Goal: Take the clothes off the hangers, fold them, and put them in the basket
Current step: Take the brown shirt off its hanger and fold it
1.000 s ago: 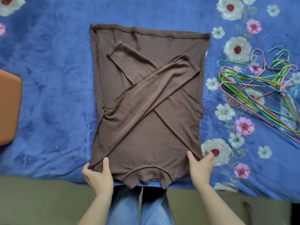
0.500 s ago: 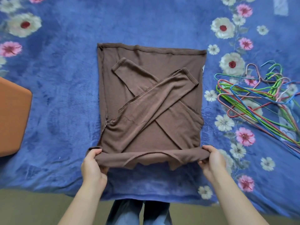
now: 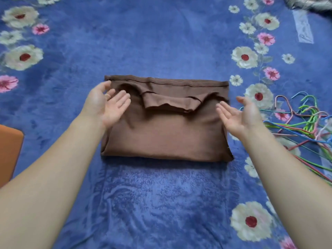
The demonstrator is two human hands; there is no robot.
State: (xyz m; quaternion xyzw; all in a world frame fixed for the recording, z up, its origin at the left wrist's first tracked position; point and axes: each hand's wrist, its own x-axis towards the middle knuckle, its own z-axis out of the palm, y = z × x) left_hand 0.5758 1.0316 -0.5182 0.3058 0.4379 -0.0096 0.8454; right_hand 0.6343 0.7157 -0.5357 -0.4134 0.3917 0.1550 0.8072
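Note:
A brown long-sleeved top [image 3: 165, 133] lies folded in half on the blue flowered blanket [image 3: 161, 203], its collar edge lying near the far hem. My left hand [image 3: 106, 105] hovers palm up over the top's left far corner, fingers straight and holding nothing. At the top's right edge, my right hand [image 3: 237, 114] is likewise palm up with straight fingers, just off the cloth. No basket is in view.
A heap of bare coloured wire hangers [image 3: 305, 123] lies on the blanket at the right. An orange-brown object [image 3: 9, 146] pokes in at the left edge. Grey fabric [image 3: 309, 2] shows at the top right corner.
Both hands carried the top's near edge away from me and laid it by the far hem, folding it in half over the crossed sleeves, then let go and opened.

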